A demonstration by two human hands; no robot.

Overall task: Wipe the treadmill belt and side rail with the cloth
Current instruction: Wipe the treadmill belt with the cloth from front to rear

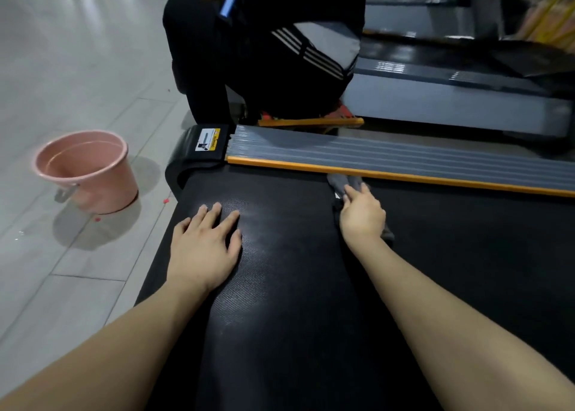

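The black textured treadmill belt (280, 286) fills the lower middle of the head view. Along its far edge runs the grey ribbed side rail (404, 155) with an orange strip. My left hand (205, 242) lies flat on the belt with its fingers spread. My right hand (362, 214) presses a dark grey cloth (337, 183) onto the belt right beside the rail's orange edge, fingers stretched forward over it. Most of the cloth is hidden under the hand.
A pink bucket (90, 171) stands on the tiled floor to the left of the treadmill. Another person (273, 46) in dark clothes crouches just beyond the rail. A second treadmill (451, 93) sits behind at the right.
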